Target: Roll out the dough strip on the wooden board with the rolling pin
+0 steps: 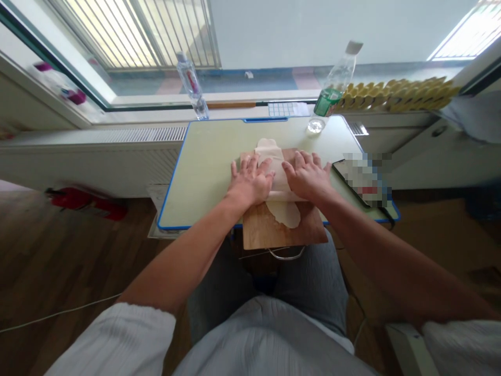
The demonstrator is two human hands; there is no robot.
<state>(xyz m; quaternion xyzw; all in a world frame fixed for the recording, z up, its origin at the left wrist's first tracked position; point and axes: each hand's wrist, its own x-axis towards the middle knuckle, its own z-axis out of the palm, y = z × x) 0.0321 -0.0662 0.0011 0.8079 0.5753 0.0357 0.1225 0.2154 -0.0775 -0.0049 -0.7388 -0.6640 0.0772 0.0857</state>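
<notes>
Basically left hand point(250, 180) and right hand point(309, 177) lie flat, fingers spread, pressing a rolling pin wrapped in dough point(278, 177) on the wooden board point(266, 230) overhanging the bench point(203, 172); best keep pressure even both sides.

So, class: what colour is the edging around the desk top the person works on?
Blue; the desk edging shows best in the head view.

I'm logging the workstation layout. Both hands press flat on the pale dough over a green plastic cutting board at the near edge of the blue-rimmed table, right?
Not quite. The head view shows a brown wooden cutting board, not green plastic. The left hand and right hand do press flat on the pale dough at the blue-rimmed table's near edge.
</notes>
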